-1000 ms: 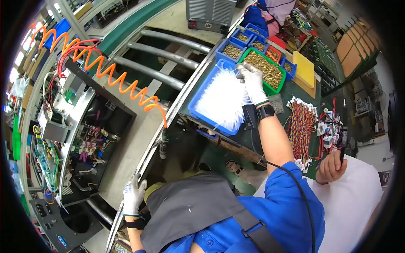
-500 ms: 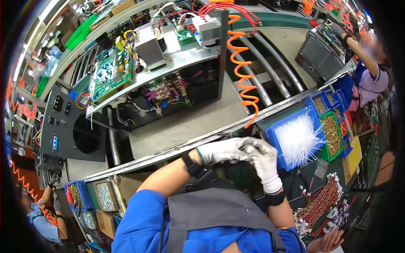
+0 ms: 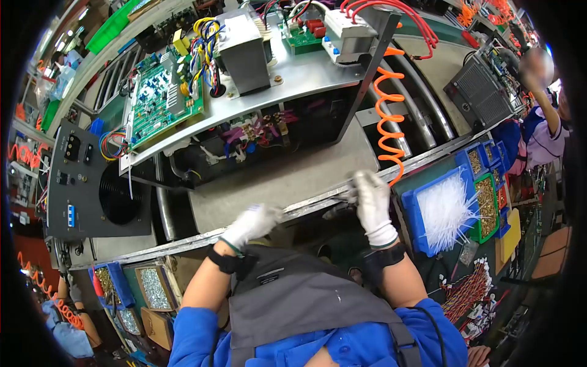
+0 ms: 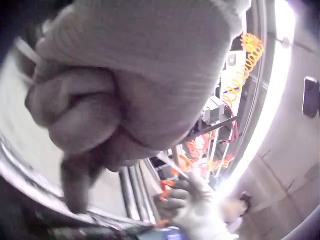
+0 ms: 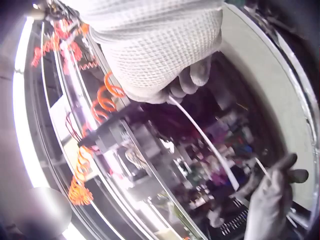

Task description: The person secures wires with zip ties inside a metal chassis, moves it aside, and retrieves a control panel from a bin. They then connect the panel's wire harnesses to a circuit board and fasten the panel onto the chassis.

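Both hands wear white gloves and are held apart over the near rail of the line. My right hand (image 3: 373,207) pinches a white cable tie (image 5: 206,141), whose length sticks out past the fingertips in the right wrist view. My left hand (image 3: 252,224) has its fingers curled, with a second thin white cable tie (image 5: 262,168) poking out between them. Ahead of the hands stands an opened electronics chassis (image 3: 299,92), carrying a green circuit board (image 3: 165,101) and wiring. Purple connectors (image 3: 241,133) show in its dark interior.
On the right, a blue bin (image 3: 417,229) holds white cable ties beside a green bin (image 3: 479,229) of brass fasteners. An orange coiled hose (image 3: 391,116) hangs right of the chassis. Colourful wire bundles (image 3: 468,296) lie at lower right; another person (image 3: 541,122) works at far right.
The right hand left the cable tie bin and met the left hand in front of the body; now the two have separated. The head view has turned left towards the chassis.
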A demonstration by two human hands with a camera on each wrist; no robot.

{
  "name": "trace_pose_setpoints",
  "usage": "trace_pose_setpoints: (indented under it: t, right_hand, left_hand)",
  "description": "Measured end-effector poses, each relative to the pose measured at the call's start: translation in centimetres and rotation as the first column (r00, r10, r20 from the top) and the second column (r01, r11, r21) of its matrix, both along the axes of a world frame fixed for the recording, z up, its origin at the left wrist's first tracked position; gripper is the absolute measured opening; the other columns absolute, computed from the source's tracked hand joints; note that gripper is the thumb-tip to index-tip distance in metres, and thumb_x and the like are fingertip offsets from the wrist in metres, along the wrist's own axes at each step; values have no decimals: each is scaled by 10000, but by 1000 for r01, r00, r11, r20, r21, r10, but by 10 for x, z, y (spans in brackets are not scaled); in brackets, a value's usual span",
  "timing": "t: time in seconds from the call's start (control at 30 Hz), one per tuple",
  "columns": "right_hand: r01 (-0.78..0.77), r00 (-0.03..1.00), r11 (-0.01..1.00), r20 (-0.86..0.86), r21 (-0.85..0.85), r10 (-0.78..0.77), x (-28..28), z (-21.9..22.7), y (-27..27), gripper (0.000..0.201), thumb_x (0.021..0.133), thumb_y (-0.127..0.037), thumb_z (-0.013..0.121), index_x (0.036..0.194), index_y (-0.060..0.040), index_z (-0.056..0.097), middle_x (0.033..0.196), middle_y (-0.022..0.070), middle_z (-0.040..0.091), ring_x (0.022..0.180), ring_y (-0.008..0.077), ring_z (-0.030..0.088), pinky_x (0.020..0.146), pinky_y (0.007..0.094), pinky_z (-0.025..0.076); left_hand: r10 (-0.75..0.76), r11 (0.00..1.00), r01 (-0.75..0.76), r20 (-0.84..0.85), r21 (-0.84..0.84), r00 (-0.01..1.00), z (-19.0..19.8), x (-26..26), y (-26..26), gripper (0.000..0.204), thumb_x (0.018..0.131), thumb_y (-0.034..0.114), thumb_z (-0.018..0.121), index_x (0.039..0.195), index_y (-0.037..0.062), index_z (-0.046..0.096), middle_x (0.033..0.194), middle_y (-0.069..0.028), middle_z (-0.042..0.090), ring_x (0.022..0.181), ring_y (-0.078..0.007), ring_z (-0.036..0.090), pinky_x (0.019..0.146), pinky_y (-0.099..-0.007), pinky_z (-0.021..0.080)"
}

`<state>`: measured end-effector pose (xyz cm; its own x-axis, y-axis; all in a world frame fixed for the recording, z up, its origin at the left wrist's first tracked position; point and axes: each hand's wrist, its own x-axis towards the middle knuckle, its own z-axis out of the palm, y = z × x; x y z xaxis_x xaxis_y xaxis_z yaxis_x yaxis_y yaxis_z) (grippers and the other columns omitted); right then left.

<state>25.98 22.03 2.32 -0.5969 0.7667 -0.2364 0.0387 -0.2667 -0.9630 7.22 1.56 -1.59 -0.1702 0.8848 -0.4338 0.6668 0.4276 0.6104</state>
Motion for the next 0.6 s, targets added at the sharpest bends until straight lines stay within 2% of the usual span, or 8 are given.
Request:
trace_pose_setpoints:
  t: [0.03,0.07,0.1,0.13,0.3,0.37,0.53,0.6]
  right_hand:
    - [138,989,990,-50,-17,-138,3,3,13,190,958,-193,626,1001,-16,683,743,-10,605,586,41,532,501,189,449]
    - [102,993,982,38,157,-110,7,-9,23,203,968,-202,611,1024,-18,677,761,-8,623,608,44,547,534,196,465]
    - [4,995,969,91,248,-28,5,3,21,198,970,-193,610,1016,-14,682,777,-12,630,624,39,549,562,193,469]
    - [2,998,991,61,131,-10,-4,5,13,186,970,-185,609,1020,-22,685,782,-16,632,623,39,548,566,194,470]
    - [-150,987,988,-49,38,152,-51,2,23,245,979,-198,592,1145,-23,635,935,38,667,751,92,610,638,236,507]
    - [-36,982,936,-163,350,98,-80,-3,39,295,967,-138,586,1236,-19,563,876,23,630,692,65,580,603,222,494]
    - [-116,939,987,-310,114,147,-125,-10,67,451,940,-91,572,1351,-6,406,1202,142,549,959,191,613,841,304,539]
    - [-159,865,963,-501,-219,29,-128,-9,65,466,922,-35,549,1365,-31,405,1214,97,550,1037,202,596,870,331,535]
  left_hand:
    - [48,978,-102,-282,-180,958,5,-8,3,298,945,273,538,1119,60,652,944,-145,704,859,-288,684,749,-398,525]
    - [358,922,-318,-173,220,918,-2,-8,9,305,921,262,568,1134,60,651,1008,-161,695,916,-296,680,780,-391,527]
    - [565,673,-497,52,548,823,-9,-8,19,320,897,250,598,1149,60,650,1072,-177,686,974,-303,677,810,-384,529]
    - [466,769,-453,89,452,880,41,8,41,365,910,116,587,1258,6,585,1212,-166,652,1059,-215,646,918,-312,487]
    - [321,873,-291,-12,392,947,60,14,94,254,888,262,607,1070,108,694,957,-163,697,862,-337,681,763,-398,535]
    - [453,783,-321,-134,532,882,66,-1,108,204,887,242,603,1020,114,687,904,-140,700,803,-339,683,708,-421,536]
    - [524,766,-192,-424,613,739,67,-38,161,180,871,216,589,906,62,676,755,-196,661,740,-386,660,660,-480,527]
    - [455,820,-173,-438,545,775,68,-41,174,223,886,225,554,964,56,675,774,-203,664,763,-399,660,683,-494,529]
